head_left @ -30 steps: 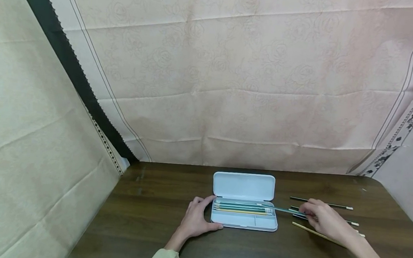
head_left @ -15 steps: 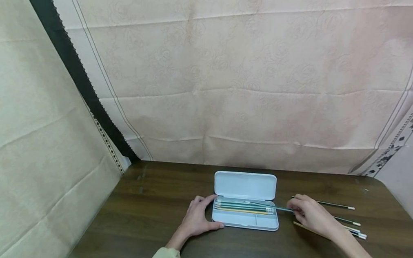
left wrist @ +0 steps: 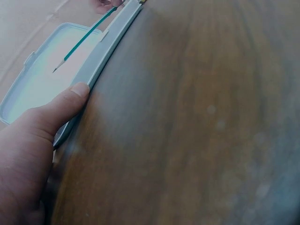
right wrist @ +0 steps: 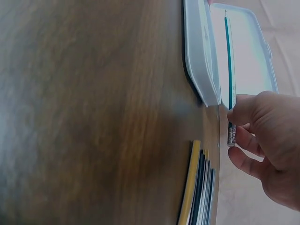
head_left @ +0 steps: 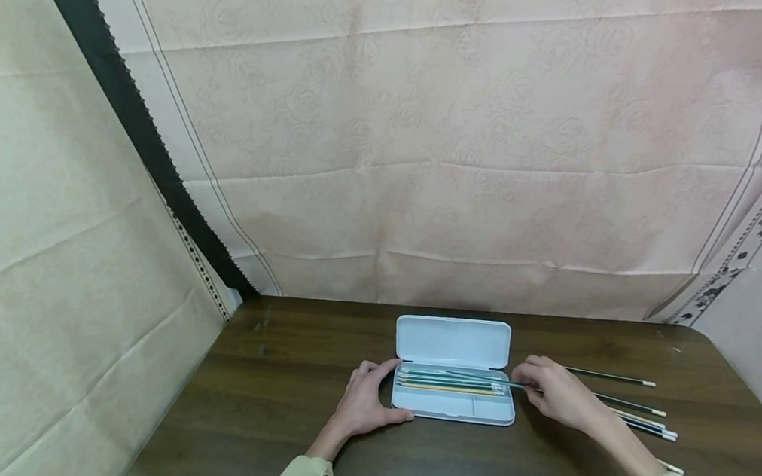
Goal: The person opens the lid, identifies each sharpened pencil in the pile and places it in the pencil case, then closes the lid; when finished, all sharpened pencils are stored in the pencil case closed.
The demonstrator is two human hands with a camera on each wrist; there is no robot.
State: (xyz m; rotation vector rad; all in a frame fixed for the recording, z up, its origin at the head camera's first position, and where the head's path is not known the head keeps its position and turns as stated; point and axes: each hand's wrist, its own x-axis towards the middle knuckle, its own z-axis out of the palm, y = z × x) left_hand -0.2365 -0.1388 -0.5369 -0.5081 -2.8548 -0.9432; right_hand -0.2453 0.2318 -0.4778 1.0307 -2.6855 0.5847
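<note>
A white pencil case (head_left: 427,407) lies on the table with its lid (head_left: 452,341) raised behind it. Several green pencils and a yellow pencil (head_left: 443,388) lie side by side in its back compartment. My left hand (head_left: 366,403) grips the case's left end, thumb at the front wall and index finger at the back corner. In the right wrist view, my right hand (right wrist: 276,140) pinches a green pencil (right wrist: 230,61) near its eraser end. That pencil slants over the case's right end, its sharpened tip pointing left above the other pencils.
Several loose pencils lie on the wooden table (head_left: 469,472) to the right, including a dark one (head_left: 614,377) at the back. A yellow pencil (right wrist: 190,183) shows in the right wrist view. Patterned fabric (head_left: 471,140) hangs behind the table.
My right hand has moved left toward the case, carrying the green pencil farther over the compartment. My left hand keeps its hold on the case.
</note>
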